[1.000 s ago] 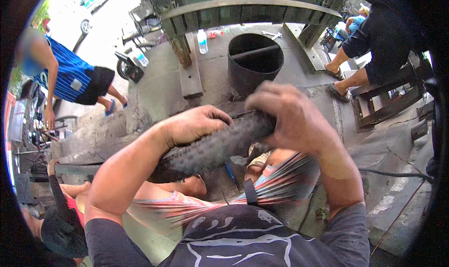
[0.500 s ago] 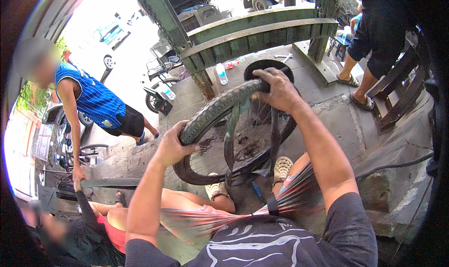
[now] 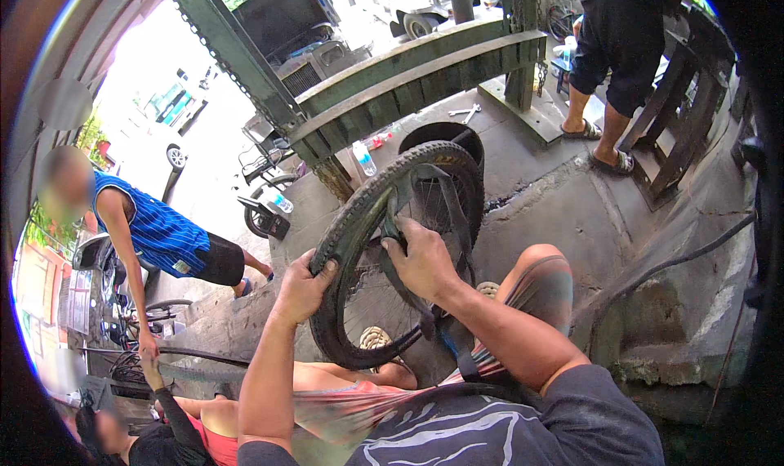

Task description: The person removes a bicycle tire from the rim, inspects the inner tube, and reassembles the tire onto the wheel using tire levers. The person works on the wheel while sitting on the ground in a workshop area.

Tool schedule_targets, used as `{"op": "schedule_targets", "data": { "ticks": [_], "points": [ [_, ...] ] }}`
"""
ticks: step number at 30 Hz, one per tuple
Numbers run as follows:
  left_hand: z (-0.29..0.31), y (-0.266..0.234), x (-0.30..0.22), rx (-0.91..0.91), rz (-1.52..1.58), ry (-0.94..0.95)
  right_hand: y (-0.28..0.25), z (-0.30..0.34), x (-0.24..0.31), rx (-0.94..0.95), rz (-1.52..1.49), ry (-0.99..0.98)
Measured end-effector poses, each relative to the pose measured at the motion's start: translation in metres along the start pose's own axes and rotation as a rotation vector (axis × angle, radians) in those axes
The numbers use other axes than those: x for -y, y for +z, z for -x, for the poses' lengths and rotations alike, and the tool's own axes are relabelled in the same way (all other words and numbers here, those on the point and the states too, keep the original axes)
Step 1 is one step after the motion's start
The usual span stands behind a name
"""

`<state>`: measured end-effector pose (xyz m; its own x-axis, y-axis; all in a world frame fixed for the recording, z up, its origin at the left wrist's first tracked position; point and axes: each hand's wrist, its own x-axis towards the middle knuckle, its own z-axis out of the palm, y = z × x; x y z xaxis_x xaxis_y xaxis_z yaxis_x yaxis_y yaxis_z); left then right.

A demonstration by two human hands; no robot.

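A bicycle wheel with a black knobby tire [image 3: 343, 221] stands tilted in front of me between my legs. My left hand [image 3: 304, 288] is closed round the tire's left side, thumb on the inner edge. A dark inner tube [image 3: 452, 205] hangs loose out of the tire, across the spokes. My right hand [image 3: 423, 260] is closed on a stretch of this tube inside the wheel's ring, its fingertips near the tire's upper left. Part of the lower wheel is hidden by my right hand and leg.
Behind the wheel stands a black bucket [image 3: 469, 139], with a wrench [image 3: 466, 113] beyond it. A water bottle [image 3: 364, 159] stands near a green metal frame [image 3: 408, 90]. Two people [image 3: 155, 229] are at the left; another person [image 3: 616, 66] stands at the far right.
My right hand has left the top of the tire and come down to the inner tube inside the wheel. The wheel has tilted more upright; my left hand stays on the tire.
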<state>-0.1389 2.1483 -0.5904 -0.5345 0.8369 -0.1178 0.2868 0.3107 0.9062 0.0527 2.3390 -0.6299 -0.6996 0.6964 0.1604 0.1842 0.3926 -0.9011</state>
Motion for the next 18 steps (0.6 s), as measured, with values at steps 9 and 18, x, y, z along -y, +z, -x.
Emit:
{"op": "schedule_targets", "data": {
  "ticks": [9,18],
  "points": [
    [0.011,0.002,-0.008,-0.068,-0.251,0.079,0.005,-0.003,-0.049,-0.014,0.204,-0.039],
    [0.006,0.005,0.016,-0.222,-0.126,0.137,0.024,0.057,0.017,0.156,-0.125,-0.406]
  ]
}}
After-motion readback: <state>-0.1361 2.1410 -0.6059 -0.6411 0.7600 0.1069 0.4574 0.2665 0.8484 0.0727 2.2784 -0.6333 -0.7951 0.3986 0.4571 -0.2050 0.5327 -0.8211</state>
